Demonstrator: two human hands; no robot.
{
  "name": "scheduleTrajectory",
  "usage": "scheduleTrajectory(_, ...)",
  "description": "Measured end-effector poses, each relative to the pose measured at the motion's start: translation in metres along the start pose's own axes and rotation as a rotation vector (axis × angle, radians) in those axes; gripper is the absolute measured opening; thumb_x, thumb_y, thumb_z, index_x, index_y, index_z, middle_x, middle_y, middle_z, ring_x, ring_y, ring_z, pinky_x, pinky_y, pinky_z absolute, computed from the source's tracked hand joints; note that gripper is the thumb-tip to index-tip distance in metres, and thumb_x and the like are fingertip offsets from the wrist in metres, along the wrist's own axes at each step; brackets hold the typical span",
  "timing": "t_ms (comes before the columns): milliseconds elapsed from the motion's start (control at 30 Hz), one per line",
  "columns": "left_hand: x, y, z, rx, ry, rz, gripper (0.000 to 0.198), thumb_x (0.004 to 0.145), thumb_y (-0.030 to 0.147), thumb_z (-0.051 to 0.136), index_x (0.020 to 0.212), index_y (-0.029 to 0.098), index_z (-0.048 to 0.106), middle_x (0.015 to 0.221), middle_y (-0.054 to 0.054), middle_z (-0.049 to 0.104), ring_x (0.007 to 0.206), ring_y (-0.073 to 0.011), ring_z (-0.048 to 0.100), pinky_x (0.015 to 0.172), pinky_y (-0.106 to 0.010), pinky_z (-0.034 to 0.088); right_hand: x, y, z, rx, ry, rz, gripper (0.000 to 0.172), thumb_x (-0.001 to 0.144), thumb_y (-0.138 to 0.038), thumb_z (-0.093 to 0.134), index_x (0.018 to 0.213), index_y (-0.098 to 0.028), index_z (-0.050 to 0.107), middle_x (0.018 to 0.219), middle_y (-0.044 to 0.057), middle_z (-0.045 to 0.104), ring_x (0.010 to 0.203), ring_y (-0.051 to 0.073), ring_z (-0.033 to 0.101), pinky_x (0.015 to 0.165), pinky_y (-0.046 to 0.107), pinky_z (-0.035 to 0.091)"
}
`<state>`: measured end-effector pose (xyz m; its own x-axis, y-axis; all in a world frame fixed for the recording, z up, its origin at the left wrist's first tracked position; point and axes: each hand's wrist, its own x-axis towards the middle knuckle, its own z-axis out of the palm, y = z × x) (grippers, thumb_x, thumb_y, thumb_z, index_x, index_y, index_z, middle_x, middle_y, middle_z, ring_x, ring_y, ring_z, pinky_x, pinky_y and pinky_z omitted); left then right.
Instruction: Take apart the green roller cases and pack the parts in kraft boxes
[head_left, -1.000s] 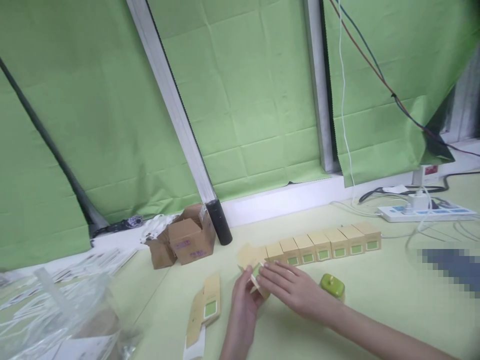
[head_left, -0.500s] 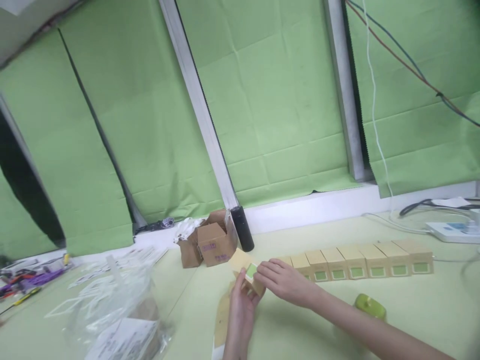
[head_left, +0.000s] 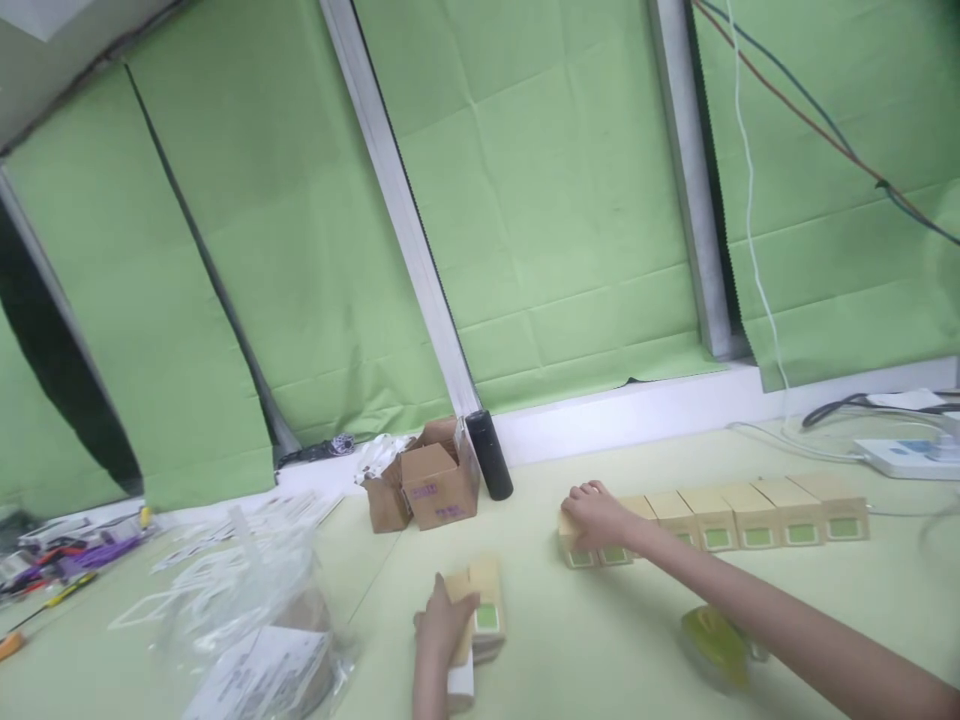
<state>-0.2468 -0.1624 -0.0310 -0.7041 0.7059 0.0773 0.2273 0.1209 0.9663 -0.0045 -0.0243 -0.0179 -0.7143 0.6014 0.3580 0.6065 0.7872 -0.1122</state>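
Observation:
A row of small tan cardboard boxes (head_left: 739, 515), each with a green-and-white panel on its front, runs across the right half of the table. My right hand (head_left: 600, 515) is closed over the top of the box (head_left: 577, 558) at the row's left end. Nearer to me, my left hand (head_left: 442, 620) has its fingers and thumb around tan folded cartons (head_left: 486, 580), one showing a green panel. A white piece (head_left: 460, 682) pokes out beneath them. Under my right forearm lies a green rounded object (head_left: 716, 645), blurred, its kind unclear.
At the left are a clear plastic bag (head_left: 247, 590) and a roll with a printed sheet (head_left: 255, 675). Open brown cartons (head_left: 439, 490) and a black cylinder (head_left: 489, 455) stand by the wall. A white power strip (head_left: 904, 458) with cables sits far right.
My hands have parted from the box they held together. The right moved right to the row's end; the left dropped to the folded cartons. The green object has shifted left and nearer.

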Motion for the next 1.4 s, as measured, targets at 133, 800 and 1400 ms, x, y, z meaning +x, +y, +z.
scheduleTrajectory(133,-0.001,0.002,-0.001,0.383,0.049,0.061,0.079,0.044,0.022,0.071,0.119,0.019,0.047,0.142,-0.022,0.033,0.136,-0.0469,0.013,0.106,-0.061,0.006,-0.007,0.002,-0.006,0.107,-0.027,0.091,0.027,0.089,-0.034,0.057,0.109,-0.015,0.058,0.108,0.006,0.062,0.095,0.020,0.061,0.083,0.042,0.049)
scheduleTrajectory(800,-0.104,0.034,0.087,0.394,-0.787,0.939,0.042,0.070,0.002,0.048,0.105,0.025,0.052,0.109,-0.007,0.055,0.099,-0.0246,0.053,0.080,-0.036,0.045,-0.159,-0.044,-0.044,0.438,0.247,0.044,0.008,0.092,-0.031,0.046,0.093,-0.025,0.052,0.100,0.003,0.063,0.076,0.015,0.065,0.063,0.026,0.051)
scheduleTrajectory(1400,-0.113,0.017,0.105,0.238,-0.886,1.040,0.043,0.071,-0.001,0.047,0.106,0.023,0.050,0.112,-0.012,0.052,0.103,-0.0258,0.053,0.083,-0.040,0.044,-0.156,-0.033,-0.026,0.304,0.299,0.119,0.009,0.080,-0.016,0.064,0.080,-0.024,0.068,0.109,0.005,0.061,0.102,0.024,0.060,0.078,0.037,0.053)
